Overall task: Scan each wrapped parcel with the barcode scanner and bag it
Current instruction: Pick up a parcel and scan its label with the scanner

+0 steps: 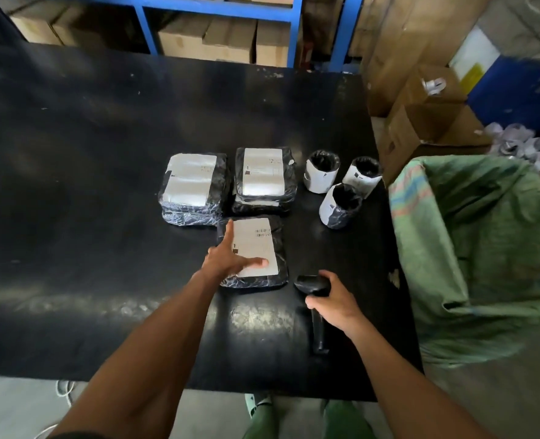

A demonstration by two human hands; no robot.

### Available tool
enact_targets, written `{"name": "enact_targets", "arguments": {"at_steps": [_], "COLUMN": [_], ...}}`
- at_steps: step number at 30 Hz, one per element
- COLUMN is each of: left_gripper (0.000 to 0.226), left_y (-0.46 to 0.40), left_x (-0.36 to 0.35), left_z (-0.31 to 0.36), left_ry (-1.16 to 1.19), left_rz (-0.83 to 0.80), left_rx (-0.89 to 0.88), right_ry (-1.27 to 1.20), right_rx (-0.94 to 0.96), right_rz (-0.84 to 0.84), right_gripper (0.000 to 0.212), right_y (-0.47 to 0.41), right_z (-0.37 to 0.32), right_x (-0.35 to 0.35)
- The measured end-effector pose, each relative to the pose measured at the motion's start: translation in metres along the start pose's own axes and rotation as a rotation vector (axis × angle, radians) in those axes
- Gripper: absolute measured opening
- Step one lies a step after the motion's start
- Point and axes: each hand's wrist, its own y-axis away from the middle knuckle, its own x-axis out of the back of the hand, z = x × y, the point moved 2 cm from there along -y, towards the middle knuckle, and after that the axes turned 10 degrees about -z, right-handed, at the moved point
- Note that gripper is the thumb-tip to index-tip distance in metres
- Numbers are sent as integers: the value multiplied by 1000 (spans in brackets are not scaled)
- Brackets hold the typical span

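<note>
Resting on the nearest flat parcel [256, 251], the left hand [227, 259] lies spread with its fingers straight, the index finger along the left edge of the white label and the thumb across the label's lower part. This hand is released, it grasps nothing; it only touches the top of the parcel. The parcel is wrapped in black plastic and lies flat on the black table [88, 185], near the front edge and a little right of the middle.

The right hand [332, 299] grasps the black barcode scanner [314, 289]. Its fingers are curled round the handle, and the head of the scanner points toward the nearest parcel, just beside its lower right corner. The lower end of the handle reaches down to the table surface.

Behind the nearest parcel lie two stacks of flat wrapped parcels, side by side: the left stack [192, 188] and the right stack [264, 179], each with a white label on top. The right stack almost touches the far edge of the nearest parcel. To the right of them stand three round parcels [322, 171], close together, wrapped in black plastic with white labels round their sides.

At the right side of the table hangs an open green sack [478, 236]. Behind it are cardboard boxes [421, 122], and beyond the table a blue shelf [218, 7] holds more boxes.
</note>
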Motion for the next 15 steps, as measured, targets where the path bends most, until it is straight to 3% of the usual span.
{"name": "enact_targets", "arguments": {"at_steps": [3,8,12,15], "left_gripper": [146,118,105,103], "left_y": [12,35,57,63], "left_x": [-7,-21,-28,-25], "left_z": [5,16,26,28], "left_ry": [44,215,182,181], "left_rz": [38,234,323,353], "left_rx": [-31,-134,-191,-239], "right_ry": [-104,-343,-554,-486], "right_rx": [14,91,140,228], "right_rz": [11,-50,-65,-26], "right_gripper": [61,36,28,23], "right_y": [-1,12,15,23], "right_z": [6,-20,-45,-72], "right_x": [17,51,63,62]}}
